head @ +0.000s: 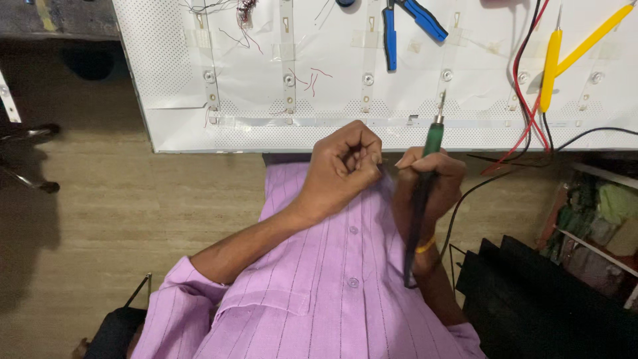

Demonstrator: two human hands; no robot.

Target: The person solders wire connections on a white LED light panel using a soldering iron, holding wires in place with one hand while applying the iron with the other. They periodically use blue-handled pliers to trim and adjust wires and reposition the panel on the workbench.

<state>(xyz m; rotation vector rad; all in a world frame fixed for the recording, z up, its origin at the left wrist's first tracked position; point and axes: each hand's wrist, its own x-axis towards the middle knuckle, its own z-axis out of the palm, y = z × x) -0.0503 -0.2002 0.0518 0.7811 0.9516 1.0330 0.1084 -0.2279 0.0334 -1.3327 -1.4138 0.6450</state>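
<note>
Gripping the green soldering iron [425,166] pencil-style, my right hand [432,183] was fully closed around its light, stiff handle at the white panel's [319,136] near edge, while my left hand [345,166] pinched shut on something too small to tell.

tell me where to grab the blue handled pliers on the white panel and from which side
Grip the blue pliers by the handles, coming from the near edge: the two handles splay open toward the person, while the head points away, cut off by the frame. The fingers could close both together.
</note>
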